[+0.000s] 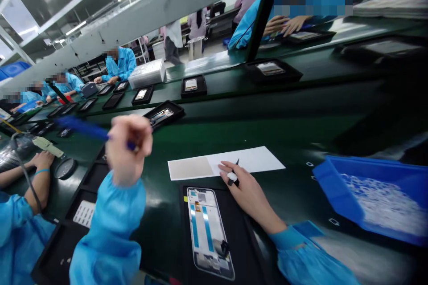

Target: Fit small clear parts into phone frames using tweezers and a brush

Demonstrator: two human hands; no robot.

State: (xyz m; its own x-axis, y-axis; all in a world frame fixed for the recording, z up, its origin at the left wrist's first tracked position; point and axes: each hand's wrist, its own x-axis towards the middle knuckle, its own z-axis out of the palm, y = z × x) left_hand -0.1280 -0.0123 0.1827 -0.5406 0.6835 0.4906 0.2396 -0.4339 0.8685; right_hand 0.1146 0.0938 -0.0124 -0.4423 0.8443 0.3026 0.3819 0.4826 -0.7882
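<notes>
My left hand (129, 149) is raised over the left side of the bench, smeared by motion. Its fingers are closed round a long blue pen-shaped tool (83, 127), whose exact kind is too blurred to tell. My right hand (245, 189) rests at a white paper strip (249, 160) with a beige section. Between its fingers is a thin black pointed tool (237, 161), mostly hidden, with a small white piece (232, 177) beside it. Below lies an opened phone body (203, 225) with two blue strips, in a black tray (242, 249).
A blue bin (337, 191) of small white pieces stands at right, with loose pieces beside it. Black compartment trays (68, 213) lie at left. A co-worker's hands (43, 160) are near a round dish (65, 169). More black phone trays (194, 85) line the raised shelf.
</notes>
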